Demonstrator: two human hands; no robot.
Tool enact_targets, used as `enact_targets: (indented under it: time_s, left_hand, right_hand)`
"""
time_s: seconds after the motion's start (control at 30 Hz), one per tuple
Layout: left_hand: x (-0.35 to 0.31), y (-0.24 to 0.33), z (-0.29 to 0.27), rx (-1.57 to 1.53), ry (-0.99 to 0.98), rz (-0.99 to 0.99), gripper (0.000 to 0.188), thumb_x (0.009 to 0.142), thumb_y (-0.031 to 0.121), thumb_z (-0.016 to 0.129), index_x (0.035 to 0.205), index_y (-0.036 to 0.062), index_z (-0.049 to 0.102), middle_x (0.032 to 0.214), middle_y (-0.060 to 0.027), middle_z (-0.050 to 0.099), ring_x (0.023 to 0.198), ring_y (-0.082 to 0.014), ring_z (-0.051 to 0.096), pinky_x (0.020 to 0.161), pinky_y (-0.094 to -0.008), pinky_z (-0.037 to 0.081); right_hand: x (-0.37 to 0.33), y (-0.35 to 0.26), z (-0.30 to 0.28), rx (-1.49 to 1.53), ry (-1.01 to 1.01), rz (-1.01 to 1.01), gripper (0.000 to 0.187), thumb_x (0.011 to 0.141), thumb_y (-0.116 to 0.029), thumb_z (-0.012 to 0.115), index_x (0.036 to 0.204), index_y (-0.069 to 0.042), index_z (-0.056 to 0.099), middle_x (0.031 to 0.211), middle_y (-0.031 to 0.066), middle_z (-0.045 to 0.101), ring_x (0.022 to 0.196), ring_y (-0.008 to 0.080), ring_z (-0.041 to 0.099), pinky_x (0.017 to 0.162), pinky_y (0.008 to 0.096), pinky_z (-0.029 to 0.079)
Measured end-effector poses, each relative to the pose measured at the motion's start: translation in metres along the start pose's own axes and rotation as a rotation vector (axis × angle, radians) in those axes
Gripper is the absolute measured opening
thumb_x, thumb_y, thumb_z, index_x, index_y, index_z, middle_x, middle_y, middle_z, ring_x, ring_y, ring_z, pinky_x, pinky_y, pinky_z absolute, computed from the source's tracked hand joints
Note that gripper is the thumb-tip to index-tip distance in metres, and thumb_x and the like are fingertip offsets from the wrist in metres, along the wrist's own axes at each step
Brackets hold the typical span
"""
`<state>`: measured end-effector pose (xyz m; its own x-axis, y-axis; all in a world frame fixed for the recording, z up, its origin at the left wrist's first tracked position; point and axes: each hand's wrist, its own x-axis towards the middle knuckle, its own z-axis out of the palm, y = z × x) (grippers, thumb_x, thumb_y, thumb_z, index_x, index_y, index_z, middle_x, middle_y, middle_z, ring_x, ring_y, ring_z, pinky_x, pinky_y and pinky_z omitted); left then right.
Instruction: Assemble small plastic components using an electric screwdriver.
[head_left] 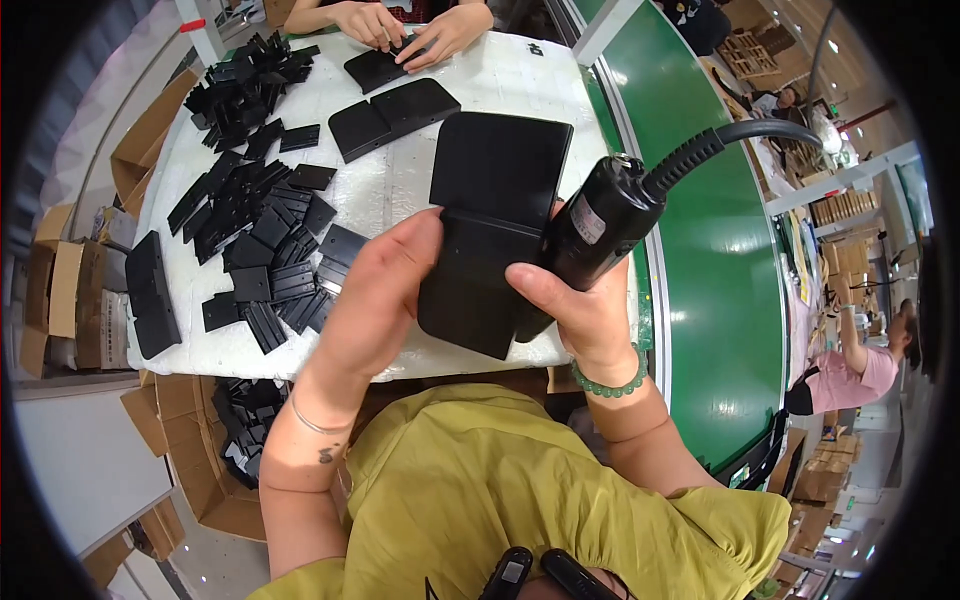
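Upright in front of my chest is a black two-part plastic panel (480, 285), with a seam across its middle. My left hand (380, 290) is closed on its left edge, fingers hidden behind it. My right hand (595, 315) is wrapped round a black corded electric screwdriver (600, 215), held slanting along the panel's right edge. The right thumb reaches over the tool onto or near the panel; whether the hidden fingers also support the panel I cannot tell. The screwdriver's tip is out of sight.
The white-covered table (400, 190) bears a heap of small black plastic pieces (270, 235) and another joined black panel (395, 115). Across it, a person's hands (420, 35) work on a black part. A green conveyor belt (720, 280) runs along the right. Cardboard boxes (200, 450) stand at left.
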<state>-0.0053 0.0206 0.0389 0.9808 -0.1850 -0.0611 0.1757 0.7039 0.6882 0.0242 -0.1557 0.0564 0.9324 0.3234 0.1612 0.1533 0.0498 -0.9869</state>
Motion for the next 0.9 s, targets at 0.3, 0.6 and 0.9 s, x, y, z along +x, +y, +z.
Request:
enact_targets:
  time_s: [0.3, 0.6, 0.9]
  left_hand:
    - [-0.035, 0.046, -0.037, -0.097, 0.023, -0.125, 0.073, 0.09, 0.061, 0.031, 0.098, -0.0058, 0.059, 0.085, -0.0136, 0.064, 0.075, -0.023, 0.062, 0.07, -0.0316, 0.051]
    - [-0.068, 0.004, -0.014, 0.222, 0.013, -0.011, 0.039, 0.077, 0.0, 0.069, 0.114, -0.0003, 0.055, 0.1, -0.0052, 0.063, 0.087, -0.0092, 0.058, 0.076, -0.0233, 0.048]
    - [-0.166, 0.113, -0.179, 0.524, 1.247, 0.533, 0.016, 0.09, 0.017, 0.059, 0.101, 0.0066, 0.064, 0.092, 0.0007, 0.065, 0.076, -0.0071, 0.06, 0.067, -0.0224, 0.048]
  right_hand:
    - [-0.029, -0.018, 0.001, 0.261, 0.049, 0.133, 0.058, 0.06, 0.002, 0.074, 0.113, -0.003, 0.049, 0.095, 0.0024, 0.048, 0.087, 0.0128, 0.045, 0.078, 0.0256, 0.036]
    - [-0.017, 0.009, -0.003, 0.16, -0.007, -0.043, 0.066, 0.076, -0.021, 0.062, 0.131, 0.004, 0.036, 0.121, 0.0168, 0.052, 0.108, 0.0299, 0.054, 0.096, 0.0376, 0.043]
    - [0.0, 0.006, -0.018, 0.223, 0.055, 0.108, 0.053, 0.081, -0.016, 0.06, 0.125, 0.006, 0.04, 0.1, 0.0162, 0.06, 0.063, 0.0131, 0.053, 0.057, 0.0234, 0.043]
